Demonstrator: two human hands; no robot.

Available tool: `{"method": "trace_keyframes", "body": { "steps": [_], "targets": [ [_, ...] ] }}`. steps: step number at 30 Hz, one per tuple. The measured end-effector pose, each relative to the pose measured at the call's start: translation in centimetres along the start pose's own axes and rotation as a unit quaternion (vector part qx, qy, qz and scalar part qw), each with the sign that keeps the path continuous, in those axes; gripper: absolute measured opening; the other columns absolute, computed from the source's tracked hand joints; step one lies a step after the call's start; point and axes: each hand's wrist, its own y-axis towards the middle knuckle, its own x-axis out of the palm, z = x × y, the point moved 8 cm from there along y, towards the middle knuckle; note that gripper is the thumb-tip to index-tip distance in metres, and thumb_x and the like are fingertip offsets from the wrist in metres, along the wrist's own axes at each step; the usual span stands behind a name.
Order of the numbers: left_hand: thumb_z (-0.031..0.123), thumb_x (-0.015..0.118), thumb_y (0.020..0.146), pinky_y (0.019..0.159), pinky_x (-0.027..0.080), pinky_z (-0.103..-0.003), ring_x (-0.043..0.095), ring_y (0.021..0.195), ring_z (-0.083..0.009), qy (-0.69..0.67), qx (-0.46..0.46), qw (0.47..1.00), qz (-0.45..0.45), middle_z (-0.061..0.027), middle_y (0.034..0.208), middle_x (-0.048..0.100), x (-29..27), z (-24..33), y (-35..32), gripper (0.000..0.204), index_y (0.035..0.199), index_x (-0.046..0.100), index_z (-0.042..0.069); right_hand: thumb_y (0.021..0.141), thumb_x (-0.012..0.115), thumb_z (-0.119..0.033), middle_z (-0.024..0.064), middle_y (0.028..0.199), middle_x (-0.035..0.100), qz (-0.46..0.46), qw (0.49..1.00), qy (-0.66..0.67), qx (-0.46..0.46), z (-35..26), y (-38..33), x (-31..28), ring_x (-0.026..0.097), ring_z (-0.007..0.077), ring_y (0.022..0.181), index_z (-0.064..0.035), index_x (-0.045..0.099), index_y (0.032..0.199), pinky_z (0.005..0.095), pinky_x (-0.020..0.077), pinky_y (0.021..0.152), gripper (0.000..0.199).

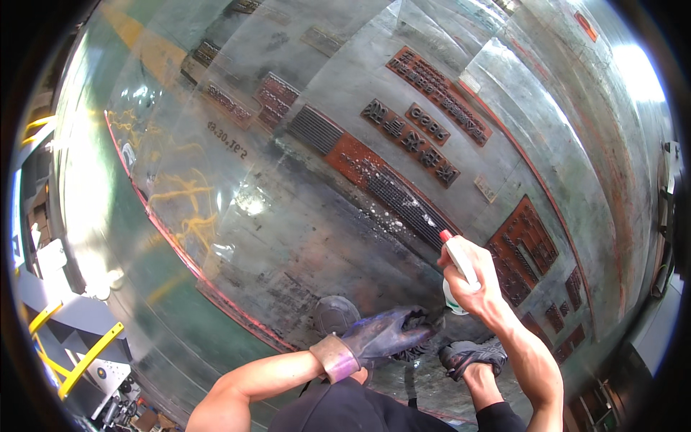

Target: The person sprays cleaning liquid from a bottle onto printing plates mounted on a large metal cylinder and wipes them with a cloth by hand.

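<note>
My right hand (pixel 471 277) grips a white spray bottle (pixel 458 265) with a red nozzle, tilted toward a large clear printing sheet (pixel 288 216) spread in front of me. Wet foamy specks lie on the dark ribbed relief strip (pixel 403 205) just above the nozzle. My left hand (pixel 381 335), in a dark purple rubber glove with a pinkish cuff, presses down on the sheet's lower edge, apparently over a dark brush (pixel 414 353) that is mostly hidden. My shoe (pixel 471 355) stands on the sheet beside it.
Reddish-brown raised stamp blocks (pixel 439 93) with lettering are stuck across the sheet, more at the right (pixel 522 248). A red strip (pixel 165 230) edges the sheet on the left. A yellow rail (pixel 86 360) and grey machine parts sit at lower left.
</note>
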Motion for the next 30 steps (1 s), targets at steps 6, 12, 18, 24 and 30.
{"method": "trace_keyframes", "body": {
  "steps": [6, 12, 18, 24, 30],
  "targets": [
    [0.039, 0.068, 0.098, 0.1, 0.05, -0.039, 0.066, 0.121, -0.033, -0.058, -0.015, 0.998, 0.016, -0.0209, 0.131, 0.068, -1.8, -1.2, -0.8, 0.054, 0.138, 0.06, 0.004, 0.071, 0.056, 0.002, 0.0137, 0.085, 0.064, -0.001, 0.999, 0.017, -0.034, -2.3, 1.4, 0.7, 0.063, 0.0313, 0.078, -0.0022, 0.064, 0.093, 0.0389, 0.0519, 0.075, 0.024],
    [0.034, 0.069, 0.097, 0.098, 0.051, -0.039, 0.068, 0.115, -0.0318, -0.029, 0.029, 0.993, 0.11, -0.0188, 0.127, 0.07, -2.6, -1.3, -1.2, 0.049, 0.136, 0.061, 0.005, 0.07, 0.057, -0.001, 0.0165, 0.088, 0.06, -0.001, 0.995, 0.006, -0.102, -5.3, 2.2, 1.1, 0.061, 0.0403, 0.081, -0.0035, 0.063, 0.091, 0.0452, 0.0513, 0.074, 0.022],
    [0.028, 0.071, 0.098, 0.104, 0.049, -0.033, 0.064, 0.121, -0.0191, -0.083, 0.015, 0.996, 0.035, -0.0141, 0.13, 0.069, -1.4, -1.2, 0.4, 0.052, 0.138, 0.056, -0.002, 0.066, 0.052, 0.004, 0.0148, 0.089, 0.061, 0.044, 0.992, 0.044, -0.112, -5.6, 2.5, 0.9, 0.063, 0.0331, 0.083, -0.0011, 0.064, 0.092, 0.0394, 0.0522, 0.077, 0.029],
    [0.03, 0.07, 0.099, 0.1, 0.051, -0.034, 0.067, 0.118, -0.0234, -0.012, -0.02, 1.0, -0.005, -0.0163, 0.127, 0.07, -2.6, 3.3, 0.1, 0.048, 0.135, 0.059, 0.001, 0.067, 0.055, 0.002, 0.0169, 0.089, 0.062, 0.038, 0.995, 0.038, -0.082, -4.9, 2.3, 0.5, 0.063, 0.0387, 0.082, -0.0036, 0.067, 0.095, 0.0426, 0.0521, 0.075, 0.031],
    [0.036, 0.068, 0.098, 0.099, 0.051, -0.036, 0.068, 0.116, -0.0254, -0.031, -0.002, 0.999, 0.03, -0.0153, 0.127, 0.071, -2.2, 1.8, 1.4, 0.05, 0.136, 0.062, 0.004, 0.068, 0.056, 0.001, 0.017, 0.089, 0.063, 0.111, 0.989, 0.045, -0.085, -3.6, 1.4, -2.6, 0.063, 0.0371, 0.08, -0.0034, 0.068, 0.096, 0.0425, 0.0518, 0.075, 0.031]
  ]
}}
